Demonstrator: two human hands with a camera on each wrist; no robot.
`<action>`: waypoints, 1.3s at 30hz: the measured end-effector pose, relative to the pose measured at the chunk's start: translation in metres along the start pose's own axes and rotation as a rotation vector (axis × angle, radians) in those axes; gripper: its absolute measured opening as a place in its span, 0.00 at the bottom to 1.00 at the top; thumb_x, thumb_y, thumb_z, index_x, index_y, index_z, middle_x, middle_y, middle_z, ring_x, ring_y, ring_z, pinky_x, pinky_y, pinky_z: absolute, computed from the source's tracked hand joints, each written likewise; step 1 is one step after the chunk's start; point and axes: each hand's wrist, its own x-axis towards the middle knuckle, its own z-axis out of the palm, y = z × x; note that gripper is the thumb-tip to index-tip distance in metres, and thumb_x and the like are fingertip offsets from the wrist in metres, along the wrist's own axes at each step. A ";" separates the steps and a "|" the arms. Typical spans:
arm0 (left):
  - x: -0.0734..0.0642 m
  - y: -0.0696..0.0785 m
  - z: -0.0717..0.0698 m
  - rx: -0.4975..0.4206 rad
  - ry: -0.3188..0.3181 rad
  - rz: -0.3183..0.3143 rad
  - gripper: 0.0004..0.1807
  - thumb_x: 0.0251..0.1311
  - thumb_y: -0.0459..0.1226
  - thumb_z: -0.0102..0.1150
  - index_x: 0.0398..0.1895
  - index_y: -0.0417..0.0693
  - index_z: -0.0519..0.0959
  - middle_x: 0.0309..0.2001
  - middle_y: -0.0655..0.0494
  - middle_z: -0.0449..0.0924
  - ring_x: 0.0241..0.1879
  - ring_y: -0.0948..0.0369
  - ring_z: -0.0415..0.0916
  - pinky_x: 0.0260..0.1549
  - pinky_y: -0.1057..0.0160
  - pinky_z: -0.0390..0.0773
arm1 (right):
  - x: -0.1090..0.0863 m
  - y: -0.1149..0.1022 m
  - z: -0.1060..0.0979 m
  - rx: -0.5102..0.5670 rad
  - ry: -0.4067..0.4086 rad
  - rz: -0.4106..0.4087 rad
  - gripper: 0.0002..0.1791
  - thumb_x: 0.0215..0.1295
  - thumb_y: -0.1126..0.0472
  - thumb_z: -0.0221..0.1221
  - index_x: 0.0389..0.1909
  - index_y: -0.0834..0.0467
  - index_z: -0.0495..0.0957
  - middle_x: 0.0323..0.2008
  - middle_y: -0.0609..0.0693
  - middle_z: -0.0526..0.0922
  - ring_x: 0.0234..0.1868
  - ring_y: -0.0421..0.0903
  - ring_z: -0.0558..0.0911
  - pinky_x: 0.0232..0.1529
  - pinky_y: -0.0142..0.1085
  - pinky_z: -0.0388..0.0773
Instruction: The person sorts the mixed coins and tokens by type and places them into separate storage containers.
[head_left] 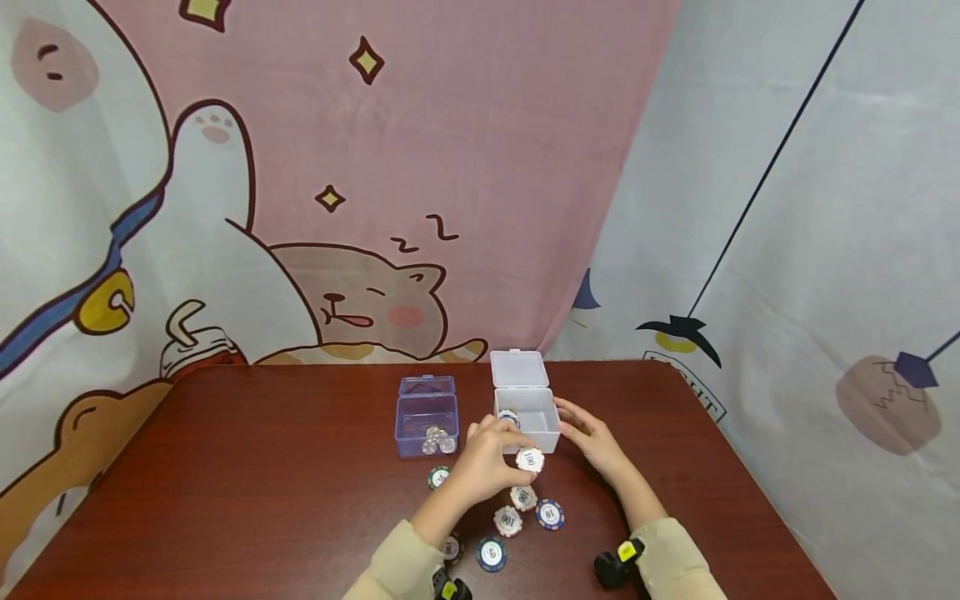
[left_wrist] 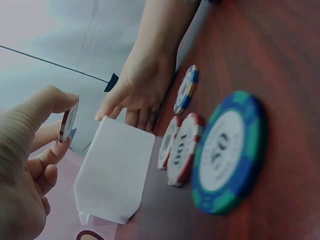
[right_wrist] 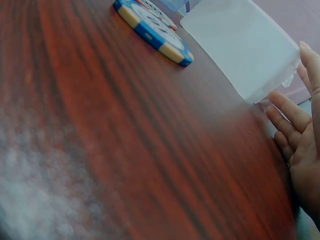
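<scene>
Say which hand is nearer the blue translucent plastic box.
Left. The left hand is just right of the blue box; the right hand is farther, right of the white rectangular plastic box.

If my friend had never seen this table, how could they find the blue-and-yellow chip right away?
On the dark red-brown table, look for the open white box. Below it in the head view, the blue-and-yellow chip is the loose one farthest right, beside two chips marked 100. Its rim has blue and yellowish blocks, while theirs are red and white.
</scene>
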 end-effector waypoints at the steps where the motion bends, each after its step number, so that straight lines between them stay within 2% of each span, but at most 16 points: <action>1: 0.002 0.001 -0.001 0.007 0.012 0.000 0.19 0.39 0.43 0.76 0.39 0.54 0.87 0.36 0.67 0.76 0.40 0.67 0.66 0.40 0.63 0.59 | 0.000 0.000 0.000 0.002 -0.002 0.001 0.25 0.69 0.64 0.55 0.67 0.61 0.66 0.58 0.64 0.74 0.58 0.58 0.72 0.51 0.32 0.71; 9: 0.017 -0.001 -0.002 0.035 0.141 -0.003 0.20 0.36 0.41 0.76 0.39 0.50 0.87 0.36 0.60 0.79 0.40 0.62 0.67 0.41 0.59 0.60 | -0.003 -0.025 0.002 0.019 -0.028 0.006 0.25 0.69 0.69 0.53 0.66 0.69 0.63 0.58 0.70 0.72 0.59 0.65 0.70 0.50 0.31 0.71; 18: 0.030 -0.010 -0.001 0.027 0.220 -0.064 0.22 0.36 0.39 0.77 0.40 0.45 0.87 0.37 0.58 0.79 0.39 0.60 0.67 0.38 0.58 0.60 | -0.005 -0.031 0.004 -0.010 -0.021 0.022 0.26 0.69 0.68 0.53 0.66 0.68 0.63 0.58 0.68 0.72 0.58 0.60 0.72 0.49 0.32 0.71; 39: 0.055 -0.031 0.009 0.130 0.226 -0.159 0.20 0.36 0.40 0.73 0.39 0.49 0.87 0.36 0.58 0.77 0.38 0.58 0.67 0.38 0.56 0.61 | -0.004 -0.031 0.003 0.010 -0.015 0.035 0.26 0.69 0.67 0.54 0.66 0.67 0.64 0.59 0.69 0.72 0.59 0.63 0.70 0.49 0.30 0.71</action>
